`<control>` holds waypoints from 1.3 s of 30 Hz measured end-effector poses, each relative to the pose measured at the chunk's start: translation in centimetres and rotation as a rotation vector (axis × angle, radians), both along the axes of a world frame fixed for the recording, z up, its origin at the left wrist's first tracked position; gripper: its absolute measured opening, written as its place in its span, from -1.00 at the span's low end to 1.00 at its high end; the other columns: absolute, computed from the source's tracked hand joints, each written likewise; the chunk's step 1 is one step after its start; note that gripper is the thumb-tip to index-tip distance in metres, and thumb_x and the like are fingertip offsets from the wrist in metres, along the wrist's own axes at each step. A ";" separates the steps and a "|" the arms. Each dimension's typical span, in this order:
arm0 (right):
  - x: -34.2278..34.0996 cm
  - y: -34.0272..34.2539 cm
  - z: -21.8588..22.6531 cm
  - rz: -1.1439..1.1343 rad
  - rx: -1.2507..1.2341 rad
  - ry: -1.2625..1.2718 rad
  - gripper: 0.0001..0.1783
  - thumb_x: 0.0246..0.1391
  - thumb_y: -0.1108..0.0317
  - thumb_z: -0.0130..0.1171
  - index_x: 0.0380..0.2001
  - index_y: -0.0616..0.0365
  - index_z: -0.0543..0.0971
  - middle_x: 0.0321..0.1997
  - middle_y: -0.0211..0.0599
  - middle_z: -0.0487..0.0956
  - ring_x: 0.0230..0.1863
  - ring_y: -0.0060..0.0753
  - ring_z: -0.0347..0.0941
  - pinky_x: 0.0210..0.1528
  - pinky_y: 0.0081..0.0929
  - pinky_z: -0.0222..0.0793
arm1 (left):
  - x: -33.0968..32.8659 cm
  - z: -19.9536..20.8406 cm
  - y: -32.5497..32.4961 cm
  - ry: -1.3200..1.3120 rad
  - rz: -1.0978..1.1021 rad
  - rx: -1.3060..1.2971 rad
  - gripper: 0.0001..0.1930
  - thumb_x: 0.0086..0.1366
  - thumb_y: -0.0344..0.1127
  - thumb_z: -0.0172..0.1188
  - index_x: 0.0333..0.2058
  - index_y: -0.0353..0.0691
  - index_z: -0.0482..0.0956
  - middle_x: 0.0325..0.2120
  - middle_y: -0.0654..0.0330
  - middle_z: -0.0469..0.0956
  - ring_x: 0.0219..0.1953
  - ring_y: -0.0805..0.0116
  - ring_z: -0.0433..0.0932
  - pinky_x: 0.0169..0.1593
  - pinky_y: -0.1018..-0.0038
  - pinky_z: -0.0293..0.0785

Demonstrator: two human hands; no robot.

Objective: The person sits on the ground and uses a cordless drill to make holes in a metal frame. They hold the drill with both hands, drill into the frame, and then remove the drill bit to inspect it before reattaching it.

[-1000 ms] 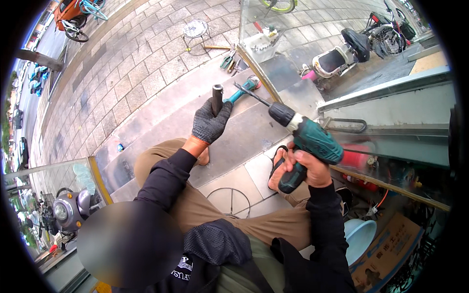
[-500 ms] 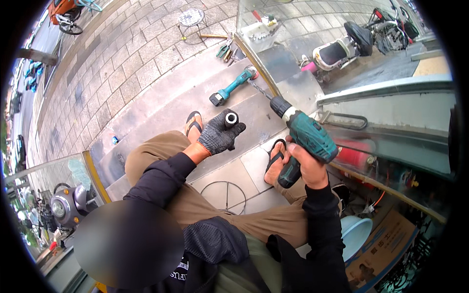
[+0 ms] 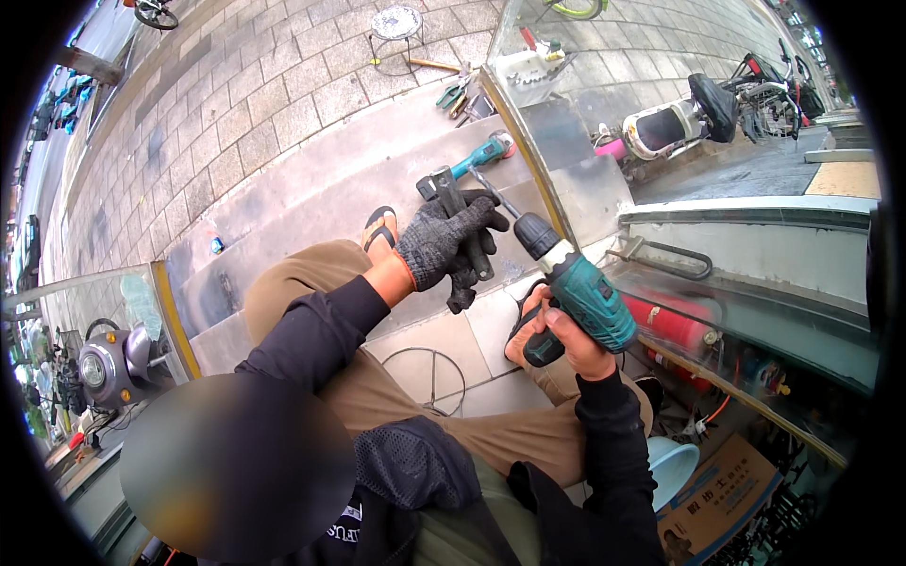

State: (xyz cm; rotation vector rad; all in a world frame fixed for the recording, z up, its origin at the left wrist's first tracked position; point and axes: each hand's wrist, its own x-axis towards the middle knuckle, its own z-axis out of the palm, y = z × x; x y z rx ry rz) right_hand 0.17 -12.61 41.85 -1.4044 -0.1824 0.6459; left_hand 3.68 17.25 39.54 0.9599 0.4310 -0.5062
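My left hand (image 3: 429,250), in a dark grey knit glove, is closed around a dark metal part (image 3: 440,187) with a square-looking upper end and bar-like pieces. Its lower end sticks out below the fingers, and the palm side is hidden. My bare right hand (image 3: 583,351) grips a teal and black cordless drill (image 3: 596,300) by its handle. A long drill bit (image 3: 494,191) points up and left from the chuck, close beside the gloved fingers; whether it touches the part I cannot tell. Beyond them a teal angle grinder (image 3: 489,154) lies on the step, partly covered by the held part.
Pliers and other hand tools (image 3: 462,99) lie by the glass panel's edge, near a small round stool (image 3: 395,24). A wire ring (image 3: 415,381) rests on the tiles between my legs. At right are a red cylinder (image 3: 670,316), a pale blue basin (image 3: 672,470) and a cardboard box (image 3: 722,500).
The part in my left hand has turned from showing its round tube end to showing its side bars, and rose slightly. The drill has shifted down and left, bringing its bit nearer the glove.
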 end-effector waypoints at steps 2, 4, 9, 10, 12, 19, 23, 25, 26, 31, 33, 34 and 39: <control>-0.3 0.6 0.4 0.020 -0.081 -0.102 -0.61 0.37 0.43 0.24 0.20 0.29 0.56 -0.27 -0.39 0.64 -0.24 -0.53 0.59 -0.08 -0.46 0.52 | -0.2 0.0 -0.2 0.006 0.065 -0.034 -0.56 0.56 -0.03 0.27 0.20 -0.21 0.58 -0.30 0.08 0.70 -0.55 0.22 0.71 -0.53 0.39 0.65; -0.9 1.2 -0.7 0.018 -0.066 -0.021 -0.62 0.36 0.43 0.25 0.19 0.30 0.56 -0.28 -0.39 0.64 -0.23 -0.54 0.59 -0.09 -0.45 0.52 | -0.3 0.7 -1.0 0.067 0.217 -0.077 -0.61 0.52 -0.04 0.33 0.06 -0.25 0.67 -0.33 0.09 0.71 -0.61 0.26 0.65 -0.58 0.46 0.53; -1.3 0.9 -1.8 -0.006 0.003 0.088 -0.62 0.34 0.45 0.26 0.18 0.28 0.56 -0.27 -0.40 0.64 -0.23 -0.53 0.60 -0.09 -0.43 0.53 | 0.1 0.8 -0.5 0.126 0.176 0.001 -0.67 0.43 -0.07 0.44 -0.24 -0.26 0.69 -0.48 0.09 0.73 -0.69 0.34 0.55 -0.65 0.46 0.38; -1.1 1.0 -1.8 0.005 -0.002 0.072 -0.62 0.34 0.45 0.26 0.18 0.27 0.56 -0.27 -0.39 0.64 -0.23 -0.53 0.60 -0.08 -0.43 0.53 | 0.1 0.6 -0.5 0.141 0.176 0.014 -0.68 0.43 -0.07 0.44 -0.25 -0.26 0.69 -0.47 0.07 0.73 -0.70 0.34 0.55 -0.66 0.46 0.37; -0.7 1.1 -1.8 0.030 -0.012 0.038 -0.62 0.34 0.45 0.27 0.18 0.27 0.57 -0.27 -0.39 0.64 -0.23 -0.53 0.59 -0.08 -0.43 0.53 | 0.1 0.4 -0.2 0.154 0.169 0.034 -0.67 0.44 -0.07 0.44 -0.23 -0.27 0.68 -0.45 0.06 0.74 -0.70 0.32 0.56 -0.66 0.46 0.37; -0.3 1.1 -1.4 0.003 -0.011 -0.008 -0.62 0.35 0.37 0.28 0.14 0.33 0.55 -0.28 -0.35 0.62 -0.22 -0.50 0.58 -0.04 -0.42 0.49 | -0.4 1.5 0.0 -0.045 0.056 0.142 -0.59 0.54 0.04 0.29 0.07 -0.20 0.61 -0.36 0.03 0.73 -0.52 0.30 0.74 -0.62 0.42 0.56; 1.9 1.5 0.6 -0.098 -0.018 -0.015 -0.61 0.33 0.33 0.22 0.11 0.33 0.48 -0.31 -0.27 0.60 -0.23 -0.36 0.58 -0.03 -0.29 0.52 | -2.6 -3.1 -2.0 -0.628 -0.028 0.568 -0.77 0.45 -0.18 0.45 -0.14 -0.22 0.73 -0.27 0.17 0.73 -0.24 0.36 0.71 -0.14 0.39 0.67; 2.1 2.1 0.7 -0.206 -0.078 0.084 -0.63 0.34 0.36 0.18 0.11 0.35 0.47 -0.35 -0.26 0.59 -0.26 -0.32 0.59 -0.07 -0.27 0.53 | -4.0 -4.4 -2.1 -0.564 -0.171 0.647 -0.79 0.39 -0.24 0.48 -0.15 -0.24 0.72 -0.23 0.14 0.73 -0.12 0.28 0.71 0.03 0.31 0.64; 2.2 2.5 1.0 -0.247 -0.091 0.138 -0.64 0.35 0.39 0.16 0.11 0.36 0.46 -0.37 -0.25 0.58 -0.30 -0.30 0.59 -0.12 -0.27 0.54 | -4.4 -4.3 -2.0 -0.581 -0.242 0.688 -0.80 0.40 -0.25 0.47 -0.16 -0.24 0.72 -0.22 0.11 0.72 -0.14 0.23 0.72 0.01 0.29 0.65; 2.3 2.2 -1.0 -0.332 -0.146 0.169 -0.71 0.32 0.46 0.18 0.06 0.34 0.57 -0.24 -0.25 0.63 -0.34 -0.41 0.60 -0.22 -0.37 0.55 | -4.8 -3.5 -3.0 -0.619 -0.386 0.765 -0.80 0.39 -0.21 0.44 -0.19 -0.22 0.72 -0.25 0.06 0.69 -0.18 0.06 0.71 -0.02 0.19 0.64; 2.2 2.6 -1.5 -0.350 -0.176 0.146 -0.73 0.29 0.49 0.20 0.03 0.33 0.60 -0.18 -0.26 0.65 -0.34 -0.44 0.61 -0.24 -0.38 0.55 | -5.0 -3.4 -3.3 -0.594 -0.464 0.767 -0.77 0.41 -0.15 0.43 -0.21 -0.20 0.71 -0.28 0.07 0.68 -0.20 0.05 0.70 -0.05 0.22 0.63; 2.2 2.8 -1.6 -0.355 -0.193 0.139 -0.73 0.28 0.50 0.21 0.02 0.32 0.62 -0.16 -0.26 0.65 -0.35 -0.46 0.61 -0.25 -0.39 0.55 | -5.3 -3.8 -3.5 -0.575 -0.454 0.708 -0.76 0.41 -0.14 0.42 -0.21 -0.20 0.71 -0.29 0.07 0.68 -0.21 0.06 0.70 -0.05 0.23 0.63; 2.7 3.5 -1.3 -0.304 -0.258 0.144 -0.79 0.28 0.54 0.14 -0.07 0.40 0.60 -0.32 -0.33 0.60 -0.33 -0.51 0.54 -0.12 -0.42 0.52 | -7.5 -5.0 -4.3 -0.483 -0.507 0.580 -0.73 0.45 -0.11 0.40 -0.22 -0.22 0.69 -0.31 0.10 0.68 -0.26 0.18 0.70 -0.11 0.27 0.61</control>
